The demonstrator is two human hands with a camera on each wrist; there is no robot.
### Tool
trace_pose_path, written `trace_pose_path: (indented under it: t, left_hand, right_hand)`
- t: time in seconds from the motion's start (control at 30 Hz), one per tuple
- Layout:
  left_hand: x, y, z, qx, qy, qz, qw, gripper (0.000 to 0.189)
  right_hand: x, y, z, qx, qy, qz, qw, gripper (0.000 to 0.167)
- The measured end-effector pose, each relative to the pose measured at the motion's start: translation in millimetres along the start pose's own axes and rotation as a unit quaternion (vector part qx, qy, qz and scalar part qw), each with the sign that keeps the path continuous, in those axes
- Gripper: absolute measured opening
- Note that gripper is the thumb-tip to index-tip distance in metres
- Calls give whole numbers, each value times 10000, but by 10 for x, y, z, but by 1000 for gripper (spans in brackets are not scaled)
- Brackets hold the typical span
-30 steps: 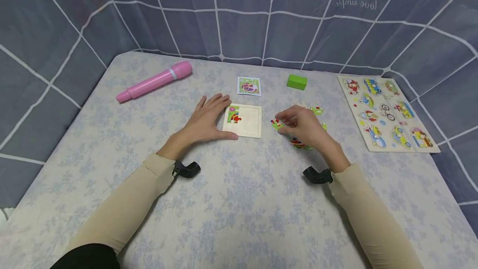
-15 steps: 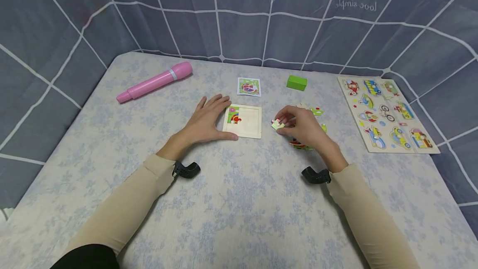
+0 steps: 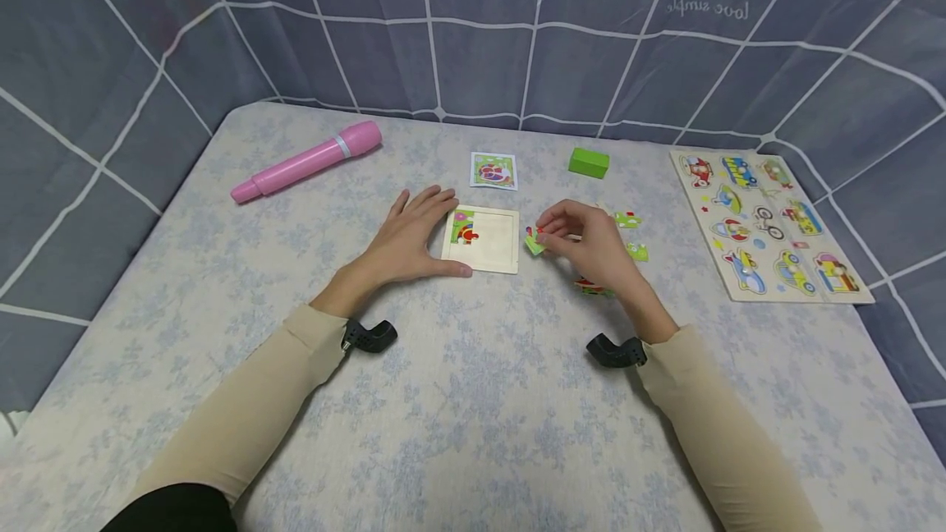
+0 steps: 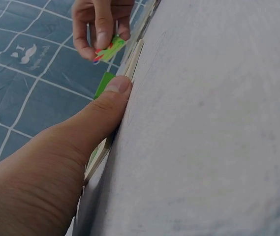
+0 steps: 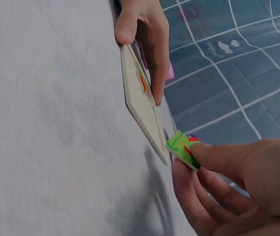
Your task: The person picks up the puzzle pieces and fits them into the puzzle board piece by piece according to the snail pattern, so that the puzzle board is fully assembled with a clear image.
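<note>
My right hand point(image 3: 591, 245) pinches a green puzzle piece point(image 3: 534, 243) with red marks between thumb and fingers. In the right wrist view the puzzle piece point(image 5: 181, 146) is lifted off the table, tilted, just beside the tray's right edge. My left hand point(image 3: 410, 240) rests with straight, spread fingers along the left side of the square wooden puzzle tray point(image 3: 498, 257), its thumb at the near edge. One colourful piece point(image 3: 464, 228) sits in the tray's far left corner. Loose pieces point(image 3: 637, 252) lie right of my right hand, which partly hides a few others.
A small picture card point(image 3: 493, 171) lies behind the tray, and a green block point(image 3: 588, 162) stands to its right. A pink baton-shaped thing point(image 3: 306, 162) lies back left. At right is a vehicle picture board point(image 3: 769, 228). A tiled-pattern curtain point(image 3: 488, 48) rises behind the table.
My right hand has picked up the green puzzle piece, turned it and brought it left towards the tray. My left hand has stayed in place.
</note>
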State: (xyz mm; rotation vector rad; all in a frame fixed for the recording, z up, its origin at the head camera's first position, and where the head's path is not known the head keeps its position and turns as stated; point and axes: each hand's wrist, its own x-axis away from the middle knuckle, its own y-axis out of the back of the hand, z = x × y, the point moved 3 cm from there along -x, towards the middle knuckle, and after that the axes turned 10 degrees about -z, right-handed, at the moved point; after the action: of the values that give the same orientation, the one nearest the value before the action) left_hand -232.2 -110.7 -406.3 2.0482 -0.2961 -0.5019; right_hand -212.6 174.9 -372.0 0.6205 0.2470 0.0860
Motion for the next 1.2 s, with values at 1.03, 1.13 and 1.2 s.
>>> trace_pose_path:
  t: [1.03,1.13,1.2]
  left_hand:
    - [5,9,-20,-11,-103,-7,9999,115]
    - [5,10,-17,-22,-109,-18,9999,114]
    - [4,9,-10,-23,-109,-26,9999,114]
  right_hand:
    - [-82,-874,451,-619,-315,65,9976,9]
    - [-92,-888,481,-194,-62,-5,9998,8]
    - [-105,-898,496,73,75,-53,9999,9]
